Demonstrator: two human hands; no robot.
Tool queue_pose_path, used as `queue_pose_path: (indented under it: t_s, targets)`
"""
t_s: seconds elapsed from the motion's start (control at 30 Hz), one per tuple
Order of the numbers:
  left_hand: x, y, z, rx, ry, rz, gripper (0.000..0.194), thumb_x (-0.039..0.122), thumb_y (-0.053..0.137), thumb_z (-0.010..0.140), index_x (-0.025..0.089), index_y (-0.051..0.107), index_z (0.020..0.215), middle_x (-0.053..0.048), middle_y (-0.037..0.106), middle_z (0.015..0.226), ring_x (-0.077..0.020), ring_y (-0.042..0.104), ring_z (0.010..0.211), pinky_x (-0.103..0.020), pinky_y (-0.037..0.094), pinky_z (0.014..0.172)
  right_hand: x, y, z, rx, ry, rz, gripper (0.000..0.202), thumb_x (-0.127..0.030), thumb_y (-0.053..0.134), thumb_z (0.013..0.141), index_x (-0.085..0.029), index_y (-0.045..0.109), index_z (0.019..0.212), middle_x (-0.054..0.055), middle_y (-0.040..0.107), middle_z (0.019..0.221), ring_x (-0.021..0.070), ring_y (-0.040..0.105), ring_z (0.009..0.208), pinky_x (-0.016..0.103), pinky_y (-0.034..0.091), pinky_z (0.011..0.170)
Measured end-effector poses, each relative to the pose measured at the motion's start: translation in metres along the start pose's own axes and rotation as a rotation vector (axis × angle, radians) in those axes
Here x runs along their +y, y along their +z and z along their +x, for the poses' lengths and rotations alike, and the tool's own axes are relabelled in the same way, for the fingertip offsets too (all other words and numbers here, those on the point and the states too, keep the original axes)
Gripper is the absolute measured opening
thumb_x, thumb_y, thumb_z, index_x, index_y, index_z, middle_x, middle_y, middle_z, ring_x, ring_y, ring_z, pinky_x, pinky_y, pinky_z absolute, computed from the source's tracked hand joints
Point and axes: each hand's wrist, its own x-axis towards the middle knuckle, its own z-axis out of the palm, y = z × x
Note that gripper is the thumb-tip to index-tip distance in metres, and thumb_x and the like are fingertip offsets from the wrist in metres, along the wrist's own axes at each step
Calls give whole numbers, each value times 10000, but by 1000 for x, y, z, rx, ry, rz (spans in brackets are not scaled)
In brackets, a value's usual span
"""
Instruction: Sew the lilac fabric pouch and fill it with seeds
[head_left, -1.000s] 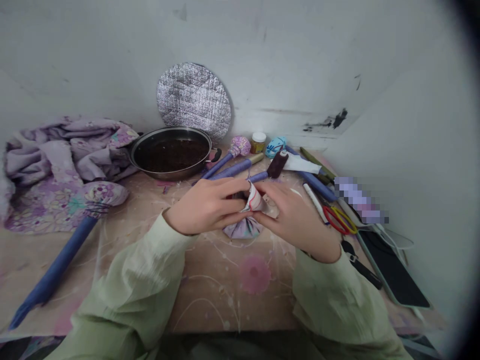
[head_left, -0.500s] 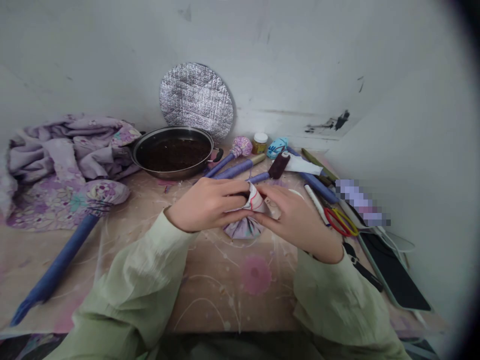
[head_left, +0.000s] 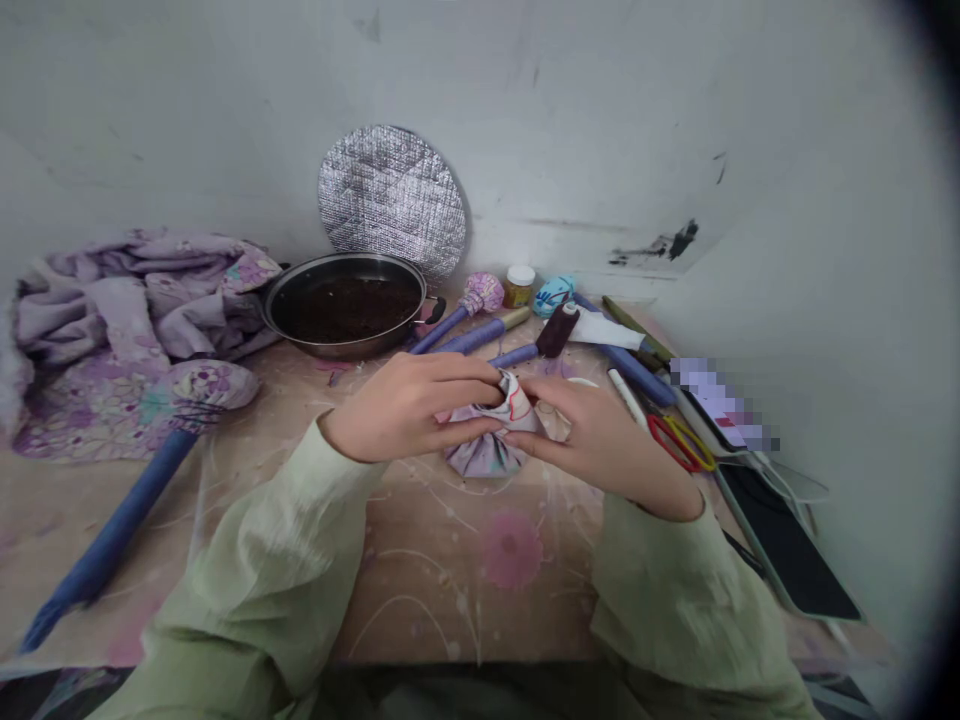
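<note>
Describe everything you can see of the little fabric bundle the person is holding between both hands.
The fabric bundle is a small, rounded pouch of pale purple patterned cloth, its base resting on the table. Its gathered top is whitish with red lines and crumpled into folds. The left hand and the right hand pinch that top from either side, fingers wrapped over the gathers. Its contents are hidden.
</note>
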Motion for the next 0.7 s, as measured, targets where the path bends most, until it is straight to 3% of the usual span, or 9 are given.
queue_pose_path:
  t_s: [0.2, 0.4, 0.53, 0.7]
  targets:
    - [3, 0, 3, -171, -47, -48, 258, 315, 470, 908, 143, 576, 748, -54, 625, 779, -116, 595, 728, -196, 445, 637, -2, -1, 1, 1, 13, 32, 301, -348, 621, 827, -173, 570, 1067, 32, 659, 980, 168, 605, 863, 278, 463, 740]
    - [6, 0, 5, -197, -54, -193, 198, 304, 494, 899, 142, 588, 836, -62, 614, 845, -111, 574, 719, -203, 436, 630, -3, -2, 2, -22, -4, 85, 256, -340, 610, 832, -174, 574, 1023, 32, 656, 988, 153, 606, 871, 253, 460, 745]
    - [8, -2, 5, -206, -48, -306, 200, 278, 511, 886, 140, 586, 763, -75, 618, 913, -111, 587, 746, -205, 455, 653, -3, -3, 2, -33, -12, 99, 225, -275, 642, 798, -179, 578, 991, 23, 655, 943, 148, 608, 852, 250, 461, 750]
    - [12, -4, 7, -276, -108, -298, 109, 234, 542, 839, 142, 596, 816, -83, 615, 1000, -144, 611, 844, -222, 476, 718, -4, -3, 2, -49, 11, 69, 221, -288, 647, 788, -171, 574, 961, 32, 644, 914, 163, 600, 839, 270, 463, 748]
